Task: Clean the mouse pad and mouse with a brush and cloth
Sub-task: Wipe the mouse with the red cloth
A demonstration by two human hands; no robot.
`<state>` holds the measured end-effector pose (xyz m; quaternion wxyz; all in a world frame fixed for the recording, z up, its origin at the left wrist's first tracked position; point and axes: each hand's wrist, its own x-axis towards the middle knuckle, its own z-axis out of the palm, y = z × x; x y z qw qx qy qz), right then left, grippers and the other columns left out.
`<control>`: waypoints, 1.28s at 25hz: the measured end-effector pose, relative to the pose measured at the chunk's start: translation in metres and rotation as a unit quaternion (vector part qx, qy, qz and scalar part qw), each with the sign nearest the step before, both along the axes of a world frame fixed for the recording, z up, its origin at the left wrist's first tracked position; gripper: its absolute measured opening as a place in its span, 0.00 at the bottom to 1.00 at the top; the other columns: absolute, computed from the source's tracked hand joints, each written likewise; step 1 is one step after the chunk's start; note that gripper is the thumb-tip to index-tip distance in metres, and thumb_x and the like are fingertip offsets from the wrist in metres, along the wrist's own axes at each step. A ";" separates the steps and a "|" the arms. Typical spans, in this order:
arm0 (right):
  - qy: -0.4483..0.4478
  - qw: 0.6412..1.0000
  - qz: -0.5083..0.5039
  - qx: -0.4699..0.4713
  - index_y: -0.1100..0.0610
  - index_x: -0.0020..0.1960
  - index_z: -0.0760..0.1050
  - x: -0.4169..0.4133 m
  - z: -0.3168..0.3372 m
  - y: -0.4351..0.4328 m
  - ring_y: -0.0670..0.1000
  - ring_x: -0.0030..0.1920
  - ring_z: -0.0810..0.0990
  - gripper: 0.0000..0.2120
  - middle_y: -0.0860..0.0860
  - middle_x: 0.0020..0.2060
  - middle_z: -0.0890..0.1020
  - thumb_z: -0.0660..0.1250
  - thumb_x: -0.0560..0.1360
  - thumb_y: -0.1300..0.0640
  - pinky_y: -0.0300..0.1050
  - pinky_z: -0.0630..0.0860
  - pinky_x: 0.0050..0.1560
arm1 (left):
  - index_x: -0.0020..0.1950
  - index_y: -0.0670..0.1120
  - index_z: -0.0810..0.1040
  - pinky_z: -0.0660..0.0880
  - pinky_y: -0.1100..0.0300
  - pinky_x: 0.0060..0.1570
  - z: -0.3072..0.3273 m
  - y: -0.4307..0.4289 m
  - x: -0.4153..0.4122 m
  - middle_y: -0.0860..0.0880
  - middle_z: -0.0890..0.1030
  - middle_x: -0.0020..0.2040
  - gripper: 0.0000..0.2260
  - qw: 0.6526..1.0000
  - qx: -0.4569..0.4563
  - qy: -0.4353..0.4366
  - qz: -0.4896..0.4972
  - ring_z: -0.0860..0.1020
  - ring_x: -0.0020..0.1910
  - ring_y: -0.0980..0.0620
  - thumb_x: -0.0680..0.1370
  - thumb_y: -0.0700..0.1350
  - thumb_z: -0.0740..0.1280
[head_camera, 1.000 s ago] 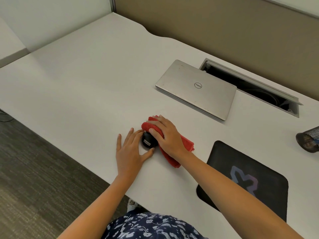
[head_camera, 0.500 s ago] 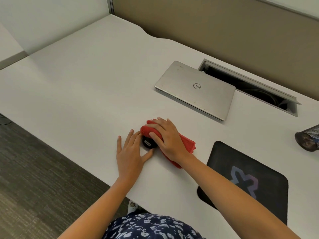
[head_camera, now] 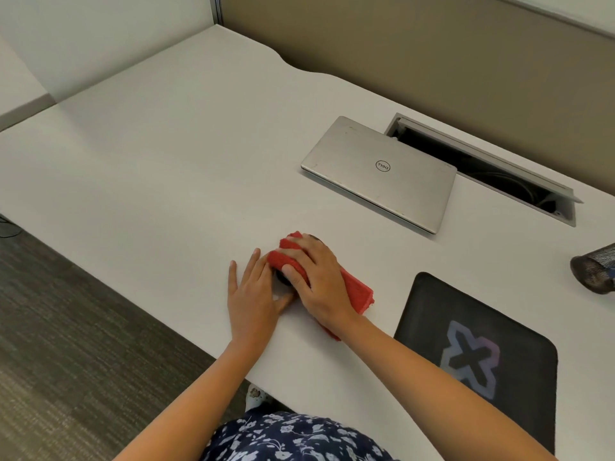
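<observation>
A black mouse (head_camera: 283,278) sits on the white desk (head_camera: 159,168), almost wholly covered by a folded red cloth (head_camera: 356,291). My right hand (head_camera: 316,281) lies on top of the cloth and presses it down over the mouse. My left hand (head_camera: 254,294) rests flat on the desk at the mouse's left side, its fingers and thumb touching the mouse. The black mouse pad (head_camera: 479,357) with a pale cross-shaped logo lies to the right, apart from both hands. No brush is visible.
A shut silver laptop (head_camera: 379,171) lies behind the hands. Behind it is an open cable tray (head_camera: 482,168) in the desk. A dark mesh cup (head_camera: 595,271) lies tipped at the right edge. The desk's front edge runs just below my left hand.
My right hand has pushed the red cloth forward over the mouse, so much less of the mouse shows. My left hand has stayed in place beside it.
</observation>
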<state>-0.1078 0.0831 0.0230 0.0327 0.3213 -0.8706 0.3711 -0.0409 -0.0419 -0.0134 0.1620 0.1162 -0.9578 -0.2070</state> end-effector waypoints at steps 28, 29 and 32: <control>0.010 0.990 0.137 -0.034 0.57 0.45 0.82 -0.002 -0.003 0.003 0.47 0.68 0.69 0.09 0.47 0.53 0.82 0.63 0.69 0.60 0.51 0.56 0.74 | 0.64 0.47 0.75 0.50 0.42 0.74 0.008 -0.007 -0.011 0.50 0.78 0.64 0.21 0.999 0.032 -0.008 0.018 0.65 0.73 0.51 0.73 0.53 0.65; -0.001 0.990 0.136 -0.045 0.57 0.44 0.82 -0.001 -0.002 0.003 0.47 0.67 0.70 0.09 0.48 0.51 0.82 0.63 0.68 0.61 0.51 0.57 0.73 | 0.64 0.47 0.75 0.50 0.41 0.74 0.008 -0.007 -0.010 0.50 0.78 0.64 0.21 0.999 0.030 -0.011 0.014 0.65 0.73 0.50 0.73 0.52 0.67; -0.019 0.989 0.130 -0.070 0.59 0.43 0.82 0.000 -0.001 0.004 0.46 0.63 0.74 0.08 0.49 0.47 0.84 0.65 0.67 0.64 0.50 0.61 0.72 | 0.63 0.47 0.75 0.51 0.39 0.73 0.010 -0.006 -0.010 0.50 0.78 0.63 0.22 1.000 0.017 -0.017 0.009 0.66 0.73 0.49 0.73 0.57 0.60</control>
